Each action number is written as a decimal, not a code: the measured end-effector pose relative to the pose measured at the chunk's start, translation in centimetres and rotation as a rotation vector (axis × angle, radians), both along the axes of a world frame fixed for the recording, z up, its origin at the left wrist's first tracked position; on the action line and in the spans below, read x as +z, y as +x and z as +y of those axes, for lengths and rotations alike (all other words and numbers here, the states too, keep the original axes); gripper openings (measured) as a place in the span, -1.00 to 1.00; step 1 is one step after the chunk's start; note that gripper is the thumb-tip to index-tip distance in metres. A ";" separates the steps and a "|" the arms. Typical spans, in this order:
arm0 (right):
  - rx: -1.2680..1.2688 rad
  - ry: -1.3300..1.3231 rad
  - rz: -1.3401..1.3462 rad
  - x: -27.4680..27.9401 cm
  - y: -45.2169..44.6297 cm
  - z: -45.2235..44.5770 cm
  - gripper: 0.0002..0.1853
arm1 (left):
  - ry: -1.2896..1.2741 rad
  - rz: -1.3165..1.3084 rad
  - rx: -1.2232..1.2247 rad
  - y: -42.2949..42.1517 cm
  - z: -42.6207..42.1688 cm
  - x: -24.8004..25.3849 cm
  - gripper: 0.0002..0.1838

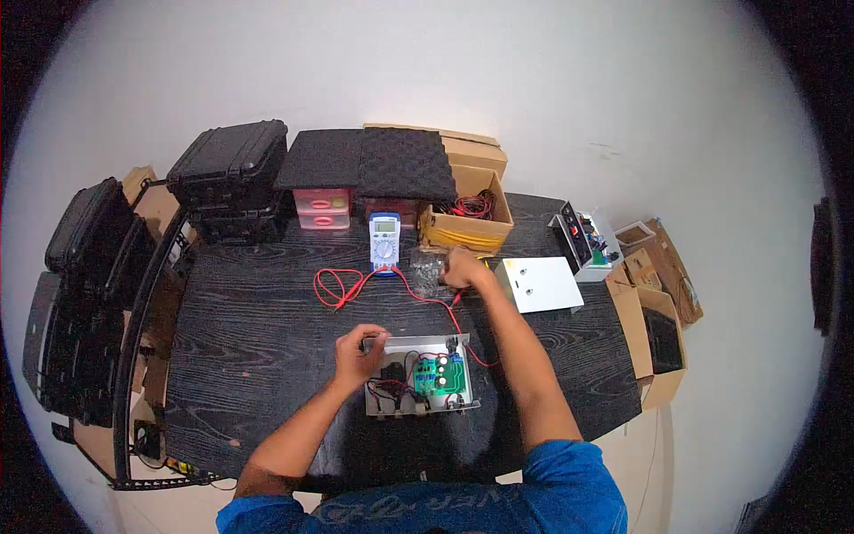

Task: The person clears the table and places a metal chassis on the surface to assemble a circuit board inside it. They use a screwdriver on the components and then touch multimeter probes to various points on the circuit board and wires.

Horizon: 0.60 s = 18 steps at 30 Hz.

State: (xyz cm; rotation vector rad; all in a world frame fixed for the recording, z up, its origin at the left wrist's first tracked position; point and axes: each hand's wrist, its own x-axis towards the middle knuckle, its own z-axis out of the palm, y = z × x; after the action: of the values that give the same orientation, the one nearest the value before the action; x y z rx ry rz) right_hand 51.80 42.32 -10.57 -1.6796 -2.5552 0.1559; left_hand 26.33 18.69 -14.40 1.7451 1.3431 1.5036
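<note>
An open metal enclosure holding a green circuit board and dark wiring lies near the table's front. At its upper left corner is my left hand, its fingers curled together; what they grip, if anything, is too small to make out. My right hand reaches forward over a clear plastic bag of small parts, with its fingers bent downward and their tips hidden. Left of that bag, a blue and white multimeter lies with red leads trailing from it.
A cardboard box of cables stands behind my right hand. To the right are a white panel and another opened device. Black cases and pink drawers line the back left. Cardboard boxes flank the table.
</note>
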 end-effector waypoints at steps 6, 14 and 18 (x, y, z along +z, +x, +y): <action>0.114 0.167 0.724 2.8 1.7 -4.4 -0.89 | 0.085 -0.085 -0.003 0.3 0.3 -0.5 -0.85; 0.261 -0.567 1.423 5.9 -2.0 -15.1 -0.89 | 0.175 0.034 0.049 1.7 0.4 5.7 -0.87; 0.282 -0.654 1.443 6.2 -2.6 -16.6 -0.82 | 0.177 0.008 0.019 2.8 0.7 8.4 -0.88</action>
State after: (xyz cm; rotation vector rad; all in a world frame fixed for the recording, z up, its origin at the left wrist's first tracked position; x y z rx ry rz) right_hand 49.23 25.72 -4.36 -0.6419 -1.5353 1.6160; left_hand 29.16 19.39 -6.01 1.8516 1.2668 1.6722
